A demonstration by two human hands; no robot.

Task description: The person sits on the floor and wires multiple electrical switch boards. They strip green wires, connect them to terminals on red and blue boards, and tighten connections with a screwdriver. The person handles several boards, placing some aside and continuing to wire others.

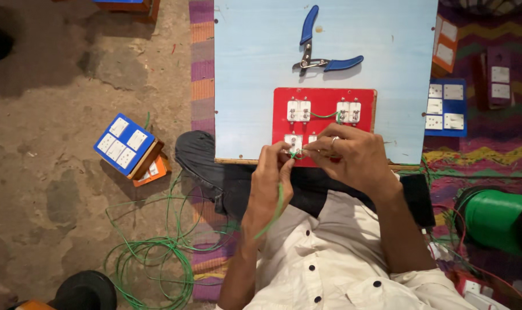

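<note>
Fingers of the left hand [270, 172] and right hand [353, 155] pinch a thin green wire [278, 204] at the near edge of a red rectangular switch board [324, 103] on the pale blue tabletop [249, 69]; blue-handled pliers [321, 49] lie beyond.

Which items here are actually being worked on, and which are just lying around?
In use: left hand and right hand pinching a green wire at the red switch board.

Lying about: blue pliers, blue switch board, green wire spool, loose wire coil.
</note>
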